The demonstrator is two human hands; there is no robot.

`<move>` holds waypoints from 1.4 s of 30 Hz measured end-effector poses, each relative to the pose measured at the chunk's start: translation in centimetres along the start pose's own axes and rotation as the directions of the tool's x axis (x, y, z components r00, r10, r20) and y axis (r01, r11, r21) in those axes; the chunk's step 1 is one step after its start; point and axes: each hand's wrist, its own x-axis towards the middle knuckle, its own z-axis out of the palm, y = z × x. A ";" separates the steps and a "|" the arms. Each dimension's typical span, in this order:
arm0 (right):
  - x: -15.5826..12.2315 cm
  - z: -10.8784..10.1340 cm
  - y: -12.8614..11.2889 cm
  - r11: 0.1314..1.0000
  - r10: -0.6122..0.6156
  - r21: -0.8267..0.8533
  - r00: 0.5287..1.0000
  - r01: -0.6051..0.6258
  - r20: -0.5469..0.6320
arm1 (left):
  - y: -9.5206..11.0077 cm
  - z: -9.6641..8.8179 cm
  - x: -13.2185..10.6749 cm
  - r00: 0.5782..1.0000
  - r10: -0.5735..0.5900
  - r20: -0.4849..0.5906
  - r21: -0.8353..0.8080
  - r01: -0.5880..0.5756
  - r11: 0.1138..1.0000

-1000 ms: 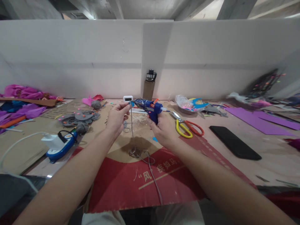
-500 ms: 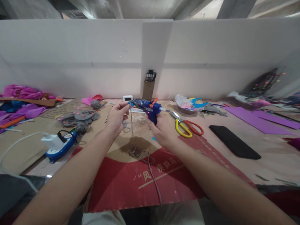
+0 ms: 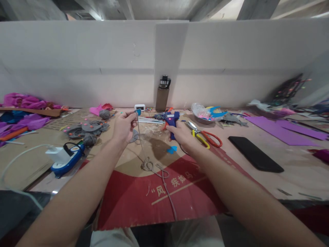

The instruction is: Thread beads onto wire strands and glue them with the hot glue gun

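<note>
Between the thumb and fingers of my left hand (image 3: 124, 127) is a small blue piece (image 3: 138, 112), with a grey cord (image 3: 140, 137) hanging from it. The cord runs down into loose loops on the red and brown cardboard (image 3: 128, 206) and on to its front edge. My right hand (image 3: 180, 132) is closed around the handle of a blue hot glue gun (image 3: 171, 119). Its nozzle points left, apart from the blue piece. Another blue scrap (image 3: 172, 150) lies on the cardboard below the gun.
Scissors (image 3: 203, 135) with yellow and red handles and a black phone-like slab (image 3: 254, 153) lie at right. A bottle (image 3: 162, 94) stands by the back wall. A blue power strip (image 3: 68, 163) sits at left, near grey felt pieces (image 3: 87, 127). Purple sheets (image 3: 282, 130) lie far right.
The glue gun has moved right and slightly down, its nozzle away from the blue piece. My left hand has shifted a little left and up with the piece and cord.
</note>
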 end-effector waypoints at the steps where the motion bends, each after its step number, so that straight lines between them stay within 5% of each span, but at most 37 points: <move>1: 0.5 -0.2 0.4 0.994 0.073 -0.079 0.997 -0.073 -0.008 | 0.0 0.0 0.0 1.000 0.010 0.009 0.014 -0.010 1.000; 3: 1.1 -0.8 1.1 0.941 0.189 -0.282 0.982 -0.188 -0.025 | -0.1 0.2 -0.2 0.999 0.035 0.027 0.051 -0.036 0.998; 5: 1.4 -1.4 1.4 0.827 0.188 -0.533 0.981 -0.179 -0.037 | -0.1 0.4 -0.4 0.997 0.067 0.036 0.112 -0.071 0.991; 9: 0.8 -2.1 0.8 0.515 -0.179 -0.857 0.979 0.005 -0.102 | 0.4 0.7 -1.1 0.969 0.241 0.048 0.404 -0.239 0.883; 11: 0.3 -1.6 -0.1 0.576 -0.355 -0.812 0.924 0.094 -0.145 | 0.7 0.8 -1.4 0.914 0.392 0.100 0.575 -0.375 0.728; 13: -0.3 -0.3 -1.3 0.750 -0.424 -0.609 0.894 0.257 -0.145 | 0.9 0.8 -1.7 0.835 0.512 0.201 0.674 -0.497 0.547; 15: -0.7 1.6 -2.4 0.887 -0.404 -0.286 0.909 0.362 -0.103 | 0.9 0.8 -1.9 0.765 0.568 0.302 0.689 -0.587 0.424; 17: -0.8 3.6 -3.2 0.941 -0.335 0.024 0.941 0.337 -0.055 | 0.9 0.9 -2.1 0.738 0.573 0.355 0.672 -0.628 0.393; 21: -0.5 6.0 -3.9 0.940 -0.137 0.319 0.990 0.119 0.034 | 1.1 1.3 -2.5 0.824 0.491 0.282 0.628 -0.546 0.555; 24: -0.1 6.1 -3.6 0.953 -0.204 0.221 0.978 0.206 -0.033 | 1.1 1.7 -2.6 0.925 0.352 0.143 0.552 -0.370 0.747; 27: 0.0 5.6 -3.1 0.935 -0.344 0.062 0.935 0.350 -0.084 | 0.7 1.9 -2.5 0.977 0.191 0.090 0.423 -0.212 0.881; 34: 0.1 4.5 -2.5 0.894 -0.446 -0.107 0.885 0.434 -0.135 | 0.2 2.3 -2.7 0.992 0.013 0.128 0.196 -0.038 0.980; 42: 0.4 3.9 -2.1 0.867 -0.481 -0.225 0.864 0.444 -0.147 | 0.4 2.4 -2.8 0.978 -0.043 0.203 0.179 0.006 0.984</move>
